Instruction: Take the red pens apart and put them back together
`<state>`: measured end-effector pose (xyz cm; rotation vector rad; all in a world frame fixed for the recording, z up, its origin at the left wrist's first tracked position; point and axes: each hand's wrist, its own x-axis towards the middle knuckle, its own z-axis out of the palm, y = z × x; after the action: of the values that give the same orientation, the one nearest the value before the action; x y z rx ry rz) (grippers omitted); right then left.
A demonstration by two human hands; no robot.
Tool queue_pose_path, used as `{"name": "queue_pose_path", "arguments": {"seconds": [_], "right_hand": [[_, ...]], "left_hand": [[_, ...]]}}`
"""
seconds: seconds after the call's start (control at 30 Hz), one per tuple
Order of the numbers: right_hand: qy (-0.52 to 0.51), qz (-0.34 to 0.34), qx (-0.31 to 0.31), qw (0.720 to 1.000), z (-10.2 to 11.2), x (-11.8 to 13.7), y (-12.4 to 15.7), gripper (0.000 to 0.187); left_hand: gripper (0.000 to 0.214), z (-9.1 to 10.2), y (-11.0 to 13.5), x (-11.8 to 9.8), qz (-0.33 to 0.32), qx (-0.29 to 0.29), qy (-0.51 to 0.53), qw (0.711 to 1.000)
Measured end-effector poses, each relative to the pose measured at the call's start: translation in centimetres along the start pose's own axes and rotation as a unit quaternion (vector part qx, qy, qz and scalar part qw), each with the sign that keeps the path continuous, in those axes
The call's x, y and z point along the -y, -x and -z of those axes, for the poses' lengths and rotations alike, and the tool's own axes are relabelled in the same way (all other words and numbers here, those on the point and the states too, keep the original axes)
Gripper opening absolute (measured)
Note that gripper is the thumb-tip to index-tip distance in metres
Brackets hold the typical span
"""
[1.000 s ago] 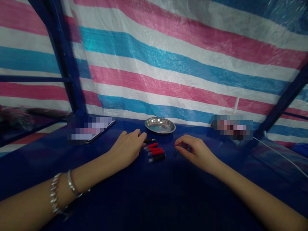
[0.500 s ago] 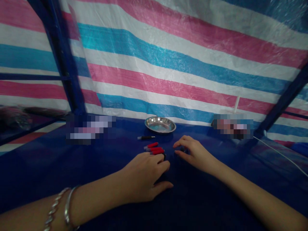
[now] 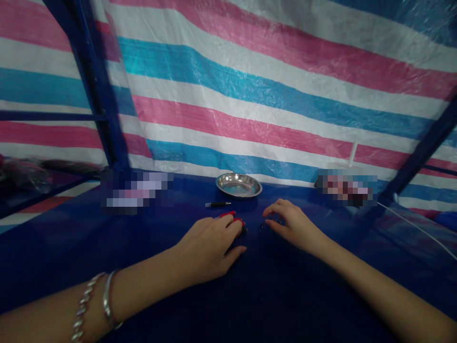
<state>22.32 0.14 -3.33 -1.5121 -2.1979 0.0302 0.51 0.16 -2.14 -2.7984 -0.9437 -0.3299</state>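
My left hand [image 3: 209, 247] lies palm down over several red pen parts [image 3: 228, 214], its fingers covering most of them and its thumb spread away. One dark end [image 3: 244, 229] pokes out beside the fingertips. To the right, my right hand [image 3: 291, 220] rests on the table with thumb and forefinger apart in a curve. Small dark, shiny pieces [image 3: 262, 227] lie by its fingertips, too small to name; others sit partly hidden under the palm. Beyond the left hand lies a black pen piece [image 3: 218, 205] with a clear end and a pointed tip.
A shallow round metal dish [image 3: 239, 186] stands at the back of the blue table [image 3: 171, 309]. Blurred-out items [image 3: 137, 190] sit at the back left, with more [image 3: 346, 188] at the back right. A white cable [image 3: 410, 224] runs along the right. Striped sheeting hangs behind.
My left hand has shifted forward and a little left, over the red pen parts. My right hand has moved slightly right, exposing a small piece by its fingertips.
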Motion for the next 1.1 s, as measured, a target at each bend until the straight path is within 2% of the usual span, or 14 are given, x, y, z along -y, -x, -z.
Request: {"name": "queue_pose_path", "arguments": {"seconds": [0.13, 0.37, 0.57, 0.83, 0.97, 1.1], "right_hand": [[0.010, -0.006, 0.006, 1.000, 0.0, -0.1, -0.1, 0.014], [0.008, 0.019, 0.016, 1.000, -0.2, 0.0, 0.0, 0.016], [0.013, 0.034, 0.029, 0.999, -0.4, 0.1, 0.2, 0.010], [0.032, 0.048, 0.039, 0.998, -0.3, 0.3, 0.4, 0.010], [0.020, 0.035, 0.006, 0.999, 0.0, 0.8, 0.2, 0.010], [-0.090, 0.030, -0.052, 0.994, 0.3, 1.3, 0.0, 0.007]], "left_hand": [[0.024, -0.2, -0.1, 0.4, 0.011, -0.010, -0.029, 0.999], [0.025, 0.5, -0.2, 0.6, 0.010, 0.009, -0.070, 0.997], [0.021, 0.5, 0.0, 0.6, -0.021, 0.002, -0.050, 0.999], [0.018, 1.1, 0.0, 0.4, -0.021, 0.025, -0.042, 0.999], [0.017, 0.9, 0.0, 0.3, -0.020, 0.027, -0.051, 0.998], [0.022, 0.6, -0.2, 0.6, -0.010, 0.013, -0.051, 0.999]]}}
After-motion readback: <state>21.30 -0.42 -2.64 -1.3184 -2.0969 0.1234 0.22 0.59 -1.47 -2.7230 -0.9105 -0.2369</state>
